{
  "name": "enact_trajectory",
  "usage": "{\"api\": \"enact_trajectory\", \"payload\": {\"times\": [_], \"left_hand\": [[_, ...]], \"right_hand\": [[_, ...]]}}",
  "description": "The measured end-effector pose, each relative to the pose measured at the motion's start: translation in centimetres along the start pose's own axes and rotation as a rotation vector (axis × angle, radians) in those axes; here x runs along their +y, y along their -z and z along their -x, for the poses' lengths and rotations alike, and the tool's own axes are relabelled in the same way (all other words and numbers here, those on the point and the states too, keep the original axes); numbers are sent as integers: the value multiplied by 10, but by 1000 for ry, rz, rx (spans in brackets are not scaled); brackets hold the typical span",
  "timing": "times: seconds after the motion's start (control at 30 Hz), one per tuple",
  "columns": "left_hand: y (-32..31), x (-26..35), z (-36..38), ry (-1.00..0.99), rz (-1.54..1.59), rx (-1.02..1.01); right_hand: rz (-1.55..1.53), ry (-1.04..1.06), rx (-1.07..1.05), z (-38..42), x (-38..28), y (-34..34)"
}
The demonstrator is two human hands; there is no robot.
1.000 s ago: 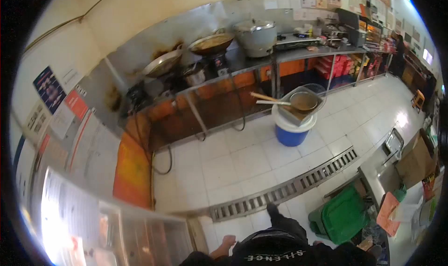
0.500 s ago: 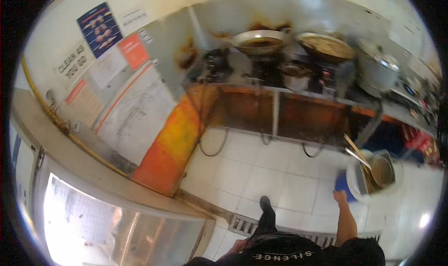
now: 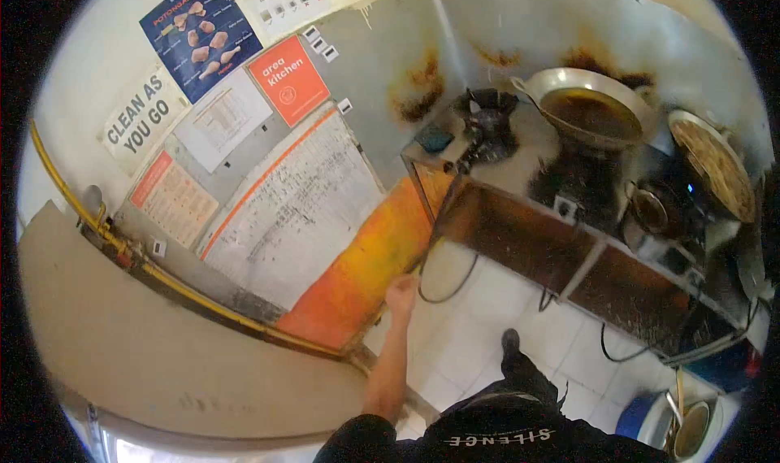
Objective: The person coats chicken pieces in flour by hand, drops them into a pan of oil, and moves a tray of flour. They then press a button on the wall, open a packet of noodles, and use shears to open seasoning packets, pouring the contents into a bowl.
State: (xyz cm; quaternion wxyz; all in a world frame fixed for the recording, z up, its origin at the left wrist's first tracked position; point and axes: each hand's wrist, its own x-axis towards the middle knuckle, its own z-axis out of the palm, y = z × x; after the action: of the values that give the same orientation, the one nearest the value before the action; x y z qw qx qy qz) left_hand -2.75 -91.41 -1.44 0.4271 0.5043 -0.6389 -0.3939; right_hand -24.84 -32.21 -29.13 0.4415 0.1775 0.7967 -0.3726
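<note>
My left hand (image 3: 401,292) is out in front of my body at the left, its fingers curled in and nothing showing in them. It overlaps the edge of the orange and yellow painted panel (image 3: 357,272) in this view, close to a black hose (image 3: 453,291) that loops down over the floor. My right hand is out of the picture. Beyond my left hand stands a stove counter with a black burner (image 3: 490,126), a wok of dark oil (image 3: 591,112) and a second pan with pale brown contents (image 3: 711,166).
A small pot (image 3: 648,209) sits on the counter's right part. White floor tiles (image 3: 475,341) lie under my dark shoe (image 3: 510,341). At the lower right are a blue bucket (image 3: 642,417) and a ladle (image 3: 691,430). A yellow pipe (image 3: 203,288) runs along the left wall.
My view has turned left and come closer to the stove and wall signs. My left hand has swung forward; my right hand, earlier near the bucket, has left the view.
</note>
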Motion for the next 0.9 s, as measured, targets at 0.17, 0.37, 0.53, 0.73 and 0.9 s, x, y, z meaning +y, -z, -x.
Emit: {"api": "enact_trajectory", "payload": {"times": [0.17,0.37,0.53,0.73,0.9], "left_hand": [[-28,99,-233,-299,-10,218],[-27,265,-425,-617,3,560],[-15,319,-581,-677,-87,696],[-19,358,-668,-630,-153,876],[-28,359,-686,-467,53,861]], "right_hand": [[26,40,-92,-66,-139,-61],[-113,83,-164,-114,-295,-115],[-495,124,-255,-137,-382,-153],[-404,39,-66,-178,-339,-206],[-442,15,-14,-114,-395,-242]]}}
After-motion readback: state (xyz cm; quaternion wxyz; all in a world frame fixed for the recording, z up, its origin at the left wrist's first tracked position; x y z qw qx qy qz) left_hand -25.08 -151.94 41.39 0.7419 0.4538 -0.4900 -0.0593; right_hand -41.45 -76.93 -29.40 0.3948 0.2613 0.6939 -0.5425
